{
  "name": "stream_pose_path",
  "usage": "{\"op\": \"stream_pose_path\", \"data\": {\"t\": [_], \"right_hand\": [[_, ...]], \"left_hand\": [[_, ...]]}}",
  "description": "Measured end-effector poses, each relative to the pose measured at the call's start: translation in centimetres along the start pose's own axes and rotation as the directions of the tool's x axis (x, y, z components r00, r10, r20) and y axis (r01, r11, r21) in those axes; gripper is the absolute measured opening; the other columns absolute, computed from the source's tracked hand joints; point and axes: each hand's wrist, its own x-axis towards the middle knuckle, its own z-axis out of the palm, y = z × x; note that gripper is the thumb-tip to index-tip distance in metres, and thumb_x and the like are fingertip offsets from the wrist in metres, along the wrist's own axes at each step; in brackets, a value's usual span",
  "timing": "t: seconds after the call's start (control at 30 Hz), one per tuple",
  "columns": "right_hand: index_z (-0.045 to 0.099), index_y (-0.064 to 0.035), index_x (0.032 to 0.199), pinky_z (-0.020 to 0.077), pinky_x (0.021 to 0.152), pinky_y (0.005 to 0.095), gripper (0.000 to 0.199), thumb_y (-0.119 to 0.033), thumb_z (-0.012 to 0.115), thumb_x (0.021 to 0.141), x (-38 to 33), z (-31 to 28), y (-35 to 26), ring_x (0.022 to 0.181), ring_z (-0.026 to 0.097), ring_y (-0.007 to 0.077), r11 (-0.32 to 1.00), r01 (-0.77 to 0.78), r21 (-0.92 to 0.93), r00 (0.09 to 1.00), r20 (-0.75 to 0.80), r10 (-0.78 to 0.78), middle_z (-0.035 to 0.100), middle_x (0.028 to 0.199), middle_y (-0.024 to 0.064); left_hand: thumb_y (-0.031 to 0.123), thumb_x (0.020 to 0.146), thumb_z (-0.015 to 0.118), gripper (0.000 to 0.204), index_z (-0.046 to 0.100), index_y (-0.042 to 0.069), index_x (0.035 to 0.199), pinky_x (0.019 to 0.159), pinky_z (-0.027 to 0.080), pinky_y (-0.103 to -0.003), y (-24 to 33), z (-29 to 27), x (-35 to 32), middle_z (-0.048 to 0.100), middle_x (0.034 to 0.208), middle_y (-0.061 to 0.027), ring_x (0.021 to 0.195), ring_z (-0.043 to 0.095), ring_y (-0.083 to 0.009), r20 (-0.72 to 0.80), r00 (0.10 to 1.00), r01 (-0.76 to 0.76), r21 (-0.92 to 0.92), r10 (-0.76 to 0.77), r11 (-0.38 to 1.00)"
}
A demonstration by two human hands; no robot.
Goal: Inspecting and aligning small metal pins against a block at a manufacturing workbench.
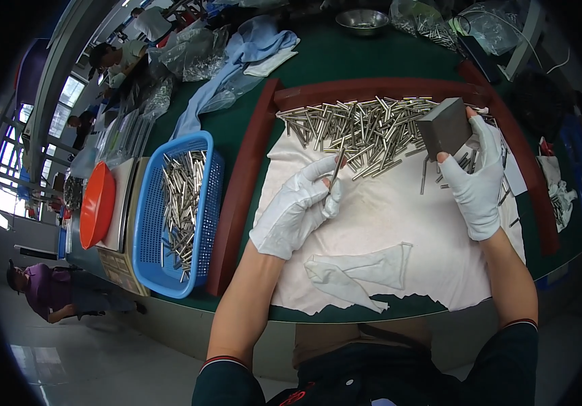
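My left hand point(304, 203), in a white glove with bare fingertips, pinches a thin metal pin point(337, 166) held up over the cloth. In my gloved right hand point(473, 183) is a dark grey rectangular block point(445, 128), gripped by its right side between thumb and fingers. A heap of shiny metal pins point(365, 132) spreads over the far part of a pale pink cloth point(372, 210), just beyond both hands. Several more pins lie under and beside the block, partly hidden by it and by my right hand.
A red-brown wooden frame point(245, 183) borders the cloth. Left of it, a blue plastic basket point(213, 203) holds many pins, with an orange bowl point(98, 203) farther left. A white rag point(358, 271) lies near the front edge. A metal bowl point(362, 21) stands behind. Other people are at the left.
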Motion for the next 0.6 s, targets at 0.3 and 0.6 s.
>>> {"op": "stream_pose_path", "data": {"t": [0.3, 0.6], "right_hand": [[0.044, -0.0022, 0.128, 0.0411, 0.089, 0.0325, 0.072, -0.015, 0.076, 0.065, -0.3, 0.1, -0.4, 0.102, 0.048, 0.0212, 0.996, 0.068, -0.061, 0.998, 0.02, -0.067, 0.045, 0.111, 0.0103], [0.042, -0.0019, 0.131, 0.0418, 0.082, 0.034, 0.085, -0.014, 0.077, 0.055, -2.5, 1.1, -3.8, 0.098, 0.048, 0.0249, 0.919, 0.392, -0.043, 0.895, 0.25, -0.37, 0.046, 0.109, 0.0126]], "left_hand": [[0.001, 0.077, 0.068, 0.065, 0.037, -0.001, 0.135, 0.058, 0.048, -0.022, -0.1, -0.1, 0.1, 0.061, 0.086, -0.0065, 0.07, 0.06, -0.0125, 0.019, 0.999, -0.039, 0.132, 0.037, 0.991], [0.001, 0.08, 0.065, 0.065, 0.034, 0.002, 0.138, 0.058, 0.049, -0.022, -0.7, 2.0, -0.4, 0.061, 0.08, -0.0091, 0.064, 0.06, -0.0124, 0.02, 0.998, 0.057, 0.281, -0.065, 0.958]]}}
